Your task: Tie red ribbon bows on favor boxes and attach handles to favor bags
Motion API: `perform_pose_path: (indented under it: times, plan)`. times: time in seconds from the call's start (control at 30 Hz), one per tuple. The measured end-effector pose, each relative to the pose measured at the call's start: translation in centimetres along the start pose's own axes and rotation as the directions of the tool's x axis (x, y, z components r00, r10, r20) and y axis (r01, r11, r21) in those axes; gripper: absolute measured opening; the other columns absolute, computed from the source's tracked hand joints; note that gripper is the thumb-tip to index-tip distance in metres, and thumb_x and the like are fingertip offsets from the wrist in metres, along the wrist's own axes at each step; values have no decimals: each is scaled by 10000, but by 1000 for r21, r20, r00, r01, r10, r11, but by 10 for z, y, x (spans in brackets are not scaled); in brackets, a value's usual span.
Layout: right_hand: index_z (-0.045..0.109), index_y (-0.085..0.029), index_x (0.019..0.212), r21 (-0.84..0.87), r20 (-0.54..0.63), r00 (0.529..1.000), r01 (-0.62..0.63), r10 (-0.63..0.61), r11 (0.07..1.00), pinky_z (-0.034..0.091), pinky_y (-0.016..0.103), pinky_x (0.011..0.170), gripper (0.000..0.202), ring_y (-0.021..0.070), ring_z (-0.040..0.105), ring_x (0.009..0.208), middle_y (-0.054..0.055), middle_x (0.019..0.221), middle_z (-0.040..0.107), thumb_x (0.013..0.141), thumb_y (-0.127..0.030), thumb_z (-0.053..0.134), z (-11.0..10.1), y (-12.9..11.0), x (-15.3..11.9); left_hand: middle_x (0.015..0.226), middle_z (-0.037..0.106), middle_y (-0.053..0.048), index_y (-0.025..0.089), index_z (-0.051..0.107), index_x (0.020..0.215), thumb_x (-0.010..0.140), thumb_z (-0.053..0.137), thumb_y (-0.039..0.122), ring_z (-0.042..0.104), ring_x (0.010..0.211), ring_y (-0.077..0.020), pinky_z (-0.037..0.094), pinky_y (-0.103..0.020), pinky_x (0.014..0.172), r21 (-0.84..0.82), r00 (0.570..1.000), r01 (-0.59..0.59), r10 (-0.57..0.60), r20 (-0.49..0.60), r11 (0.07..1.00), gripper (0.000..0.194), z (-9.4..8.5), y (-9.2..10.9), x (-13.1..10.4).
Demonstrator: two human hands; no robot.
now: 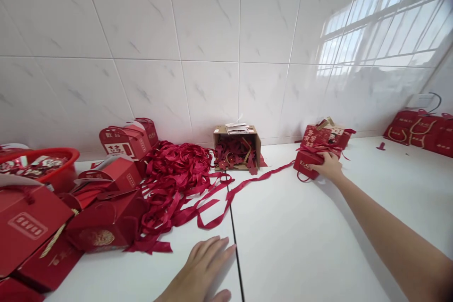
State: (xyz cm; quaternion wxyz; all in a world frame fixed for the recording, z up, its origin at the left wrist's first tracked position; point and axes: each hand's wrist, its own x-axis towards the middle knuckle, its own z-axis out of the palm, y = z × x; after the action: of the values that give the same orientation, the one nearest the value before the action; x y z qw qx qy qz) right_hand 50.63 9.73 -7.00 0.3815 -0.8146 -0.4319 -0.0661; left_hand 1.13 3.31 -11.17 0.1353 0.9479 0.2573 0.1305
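Note:
At the right, my right hand [330, 166] reaches out and holds a small red box [306, 163] with a ribbon on top. Its fingers are bent over the box's right side. Behind that box leans a patterned red box [332, 136]. My left hand [208, 266] is low in the middle, above the white table, fingers apart and holding nothing. A long red ribbon [247, 181] runs from a tangled ribbon pile [184, 165] to near the held box.
An open cardboard box [258, 146] with red pieces stands against the tiled wall. Several red gift boxes [102, 219] and a red basin [67, 163] crowd the left. Red bags [421, 130] stand at the far right. A dark seam [234, 233] crosses the table.

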Motion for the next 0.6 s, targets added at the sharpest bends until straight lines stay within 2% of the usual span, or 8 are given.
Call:
perform_pose_path:
  times: [0.1,0.17,0.2,0.27,0.33,0.4,0.5,0.6]
  plan:
    - [303,-89,1353,-30,8,995,98,-98,995,228,648,1022,658,442,221,1350,289,1445,213,763,-252,546,-2,-41,-6,1513,347,-41,367,227,1467,862,514,409,364,1348,-354,414,-559,1035,-50,996,-20,25,86,999,671,-4,-5,0]
    - [351,-127,1364,-24,125,958,261,-256,965,243,571,1072,577,378,238,1371,224,1464,268,814,-208,506,7,-78,-21,1531,307,-39,370,209,1472,875,499,412,323,1374,-356,381,-580,1055,-72,992,15,-5,129,997,665,-9,-3,0]
    - [445,-172,1316,-1,226,910,357,-347,934,295,498,1077,504,332,319,1343,170,1435,361,818,-190,521,15,-97,-31,1538,290,-37,369,210,1472,881,493,407,302,1387,-351,360,-585,1069,-80,988,38,-25,152,996,656,-13,0,-1]
    - [600,-229,1155,88,445,748,510,-492,856,410,379,1014,356,244,504,1197,84,1290,545,805,-167,597,34,-131,-55,1546,269,-36,359,223,1471,895,476,392,269,1406,-334,329,-576,1096,-93,981,87,-69,181,992,629,-20,7,-1]
    - [626,-197,1090,172,584,594,576,-554,799,478,376,926,248,202,586,1057,68,1179,609,843,-223,625,54,-158,-82,1546,271,-42,343,246,1467,902,471,375,262,1411,-318,326,-557,1105,-92,980,122,-105,169,988,609,-28,16,-1]
    - [606,-162,1096,214,638,529,576,-560,789,514,389,855,239,187,610,979,73,1133,616,899,-295,583,71,-174,-106,1537,295,-53,333,270,1461,900,479,357,276,1404,-317,337,-554,1100,-55,987,131,-125,103,990,599,-38,24,-4]
    - [591,-163,1113,268,605,578,500,-548,823,531,371,814,251,174,617,937,73,1119,613,927,-324,541,84,-184,-126,1519,325,-63,329,257,1459,899,487,344,300,1390,-305,358,-527,1095,49,975,191,-184,-126,980,606,-59,28,-15]
    - [628,-143,974,399,477,694,376,-540,836,526,367,804,200,167,627,880,61,1002,650,909,-320,563,78,-189,-124,1472,380,-76,306,293,1427,888,499,372,333,1360,-292,349,-502,1099,130,848,365,-272,-455,922,580,-89,14,-32]
